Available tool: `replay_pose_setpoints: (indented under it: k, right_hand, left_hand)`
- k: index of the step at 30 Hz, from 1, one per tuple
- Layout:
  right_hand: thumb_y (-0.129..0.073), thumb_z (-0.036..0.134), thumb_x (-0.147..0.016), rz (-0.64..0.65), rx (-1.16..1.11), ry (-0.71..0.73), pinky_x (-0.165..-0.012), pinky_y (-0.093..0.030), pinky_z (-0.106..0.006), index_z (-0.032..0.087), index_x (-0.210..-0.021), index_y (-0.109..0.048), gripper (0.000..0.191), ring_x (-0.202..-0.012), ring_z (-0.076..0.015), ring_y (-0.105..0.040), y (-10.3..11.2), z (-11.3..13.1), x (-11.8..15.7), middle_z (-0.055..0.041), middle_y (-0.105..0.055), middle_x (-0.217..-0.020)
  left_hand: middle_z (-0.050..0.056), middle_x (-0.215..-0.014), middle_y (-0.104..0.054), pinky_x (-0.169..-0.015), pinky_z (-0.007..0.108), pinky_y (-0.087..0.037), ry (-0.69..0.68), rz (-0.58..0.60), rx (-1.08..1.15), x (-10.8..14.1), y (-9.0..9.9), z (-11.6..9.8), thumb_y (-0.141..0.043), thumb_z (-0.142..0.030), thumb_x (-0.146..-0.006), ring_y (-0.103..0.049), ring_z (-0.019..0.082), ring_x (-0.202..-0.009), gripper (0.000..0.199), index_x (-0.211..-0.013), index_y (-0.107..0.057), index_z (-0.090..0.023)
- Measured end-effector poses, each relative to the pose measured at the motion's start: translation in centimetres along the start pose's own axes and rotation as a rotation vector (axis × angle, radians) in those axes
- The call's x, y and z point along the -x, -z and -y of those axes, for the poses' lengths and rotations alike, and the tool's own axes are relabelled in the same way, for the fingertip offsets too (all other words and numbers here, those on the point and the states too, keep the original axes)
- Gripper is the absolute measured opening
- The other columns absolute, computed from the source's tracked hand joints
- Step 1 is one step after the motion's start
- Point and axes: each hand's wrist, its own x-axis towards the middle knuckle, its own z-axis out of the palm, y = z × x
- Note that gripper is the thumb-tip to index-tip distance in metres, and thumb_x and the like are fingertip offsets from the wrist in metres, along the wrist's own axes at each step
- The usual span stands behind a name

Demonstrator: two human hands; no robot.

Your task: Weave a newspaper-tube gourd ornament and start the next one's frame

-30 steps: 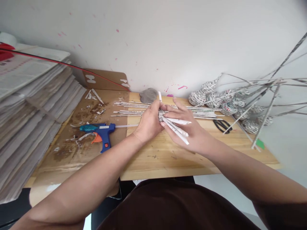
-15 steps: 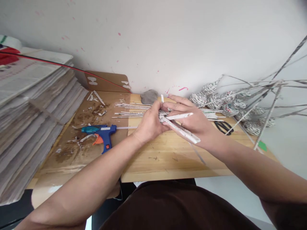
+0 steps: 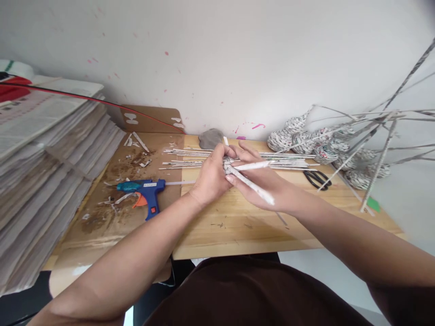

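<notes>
A small woven piece of rolled newspaper tubes point(image 3: 253, 186) is held above the wooden table, with two white tube ends pointing towards me and to the right and one short end sticking up behind. My left hand point(image 3: 211, 175) is closed around its woven part, the thumb on top. My right hand point(image 3: 277, 188) meets it from the right, its thumb and fingers pressed at the weave and other fingers stretched out beyond. The tube ends cross over the right palm. Fingers cover most of the weave. Behind the hands lies a bundle of loose paper tubes point(image 3: 292, 163).
A blue glue gun point(image 3: 149, 192) lies on stained cardboard point(image 3: 102, 231) at left, beside a tall newspaper stack point(image 3: 68, 176). Black scissors point(image 3: 316, 179) and woven paper pieces point(image 3: 295, 136) with long protruding tubes are on the right. A grey lump point(image 3: 210, 138) sits by the wall.
The tube ends have swung slightly, and the right hand's fingers have drawn in nearer the weave. The left hand keeps its hold. The whole view has shifted slightly.
</notes>
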Motion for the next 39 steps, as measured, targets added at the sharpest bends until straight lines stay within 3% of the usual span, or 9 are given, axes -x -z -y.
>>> replay_pose_setpoints:
  k: [5, 9, 13, 16, 21, 23, 29, 34, 39]
  right_hand:
    - [-0.053, 0.019, -0.092, -0.147, -0.009, 0.041, -0.105, -0.05, -0.048, 0.022, -0.085, -0.067, 0.016, -0.109, -0.0238, -0.066, 0.2, -0.2, -0.3, -0.0055, -0.072, -0.1]
    - [-0.061, 0.021, -0.088, -0.244, 0.063, 0.101, -0.112, -0.043, -0.052, 0.026, -0.082, -0.07, 0.012, -0.111, -0.0231, -0.066, 0.4, -0.3, -0.4, -0.001, -0.074, -0.095]
    - [-0.058, 0.019, -0.09, -0.174, 0.021, 0.053, -0.119, -0.033, -0.057, 0.024, -0.08, -0.068, 0.016, -0.119, -0.0241, -0.062, -0.5, 0.0, -0.4, -0.0012, -0.073, -0.085]
    - [-0.056, 0.02, -0.093, -0.18, 0.023, 0.004, -0.117, -0.036, -0.055, 0.022, -0.078, -0.068, 0.019, -0.118, -0.0243, -0.062, -1.2, -0.1, -0.3, -0.0034, -0.075, -0.09]
    - [-0.067, 0.022, -0.087, -0.327, 0.021, 0.01, -0.109, -0.045, -0.052, 0.025, -0.087, -0.072, 0.006, -0.113, -0.0244, -0.066, -1.0, -0.6, 0.1, -0.0029, -0.076, -0.106]
    - [-0.07, 0.022, -0.084, -0.386, -0.054, -0.035, -0.103, -0.05, -0.05, 0.025, -0.092, -0.072, 0.009, -0.107, -0.0239, -0.069, -0.6, -0.4, 0.1, -0.0026, -0.077, -0.103]
    - [-0.067, 0.031, -0.086, -0.402, -0.552, -0.392, -0.082, -0.058, -0.038, 0.019, -0.097, -0.073, 0.018, -0.089, -0.0218, -0.073, -0.3, 0.0, -0.4, -0.0044, -0.077, -0.092]
    - [-0.072, 0.025, -0.08, -0.284, -0.591, -0.433, -0.088, -0.057, -0.039, 0.02, -0.095, -0.073, 0.016, -0.093, -0.0221, -0.072, -0.3, -0.4, -0.4, -0.0031, -0.077, -0.095]
    - [-0.075, 0.028, -0.078, -0.367, -0.733, -0.464, -0.088, -0.058, -0.039, 0.02, -0.09, -0.073, 0.014, -0.092, -0.021, -0.072, -0.9, -0.4, -0.4, -0.0031, -0.077, -0.095]
  left_hand:
    - [-0.001, -0.094, -0.064, -0.067, 0.027, -0.043, 0.019, -0.035, 0.008, -0.1, 0.1, -0.3, -0.071, -0.019, -0.065, -0.055, 0.013, -0.074, 0.04, -0.095, -0.045, -0.024]
    - [-0.001, -0.094, -0.064, -0.069, 0.029, -0.044, 0.021, -0.055, -0.025, -0.1, 0.4, -0.5, -0.071, -0.018, -0.065, -0.056, 0.014, -0.075, 0.04, -0.095, -0.045, -0.024]
    - [0.001, -0.098, -0.065, -0.073, 0.031, -0.045, -0.01, -0.087, -0.044, 0.1, 0.4, -0.6, -0.067, -0.016, -0.069, -0.058, 0.016, -0.082, 0.035, -0.096, -0.046, -0.025]
    - [0.001, -0.097, -0.065, -0.073, 0.031, -0.045, 0.001, -0.081, -0.023, 0.2, 0.2, -0.7, -0.069, -0.019, -0.07, -0.058, 0.016, -0.08, 0.035, -0.095, -0.045, -0.024]
    - [0.0, -0.094, -0.061, -0.071, 0.029, -0.045, 0.048, -0.066, 0.013, -0.1, 0.2, -0.4, -0.072, -0.021, -0.066, -0.057, 0.015, -0.079, 0.041, -0.096, -0.043, -0.023]
    - [0.0, -0.095, -0.059, -0.072, 0.03, -0.046, 0.056, -0.054, 0.062, -0.1, 0.2, -0.4, -0.075, -0.023, -0.063, -0.057, 0.016, -0.08, 0.048, -0.097, -0.042, -0.024]
    - [0.002, -0.101, -0.06, -0.075, 0.035, -0.049, 0.063, 0.032, 0.139, -0.1, 0.2, -0.8, -0.081, -0.03, -0.06, -0.058, 0.019, -0.084, 0.057, -0.1, -0.04, -0.026]
    - [0.0, -0.091, -0.061, -0.065, 0.033, -0.048, 0.07, 0.001, 0.116, -0.3, 0.2, -0.2, -0.076, -0.024, -0.061, -0.057, 0.016, -0.073, 0.051, -0.098, -0.04, -0.026]
    - [0.001, -0.097, -0.063, -0.069, 0.032, -0.049, 0.058, -0.012, 0.12, -0.3, 0.1, -0.3, -0.076, -0.026, -0.063, -0.06, 0.017, -0.078, 0.051, -0.1, -0.041, -0.026]
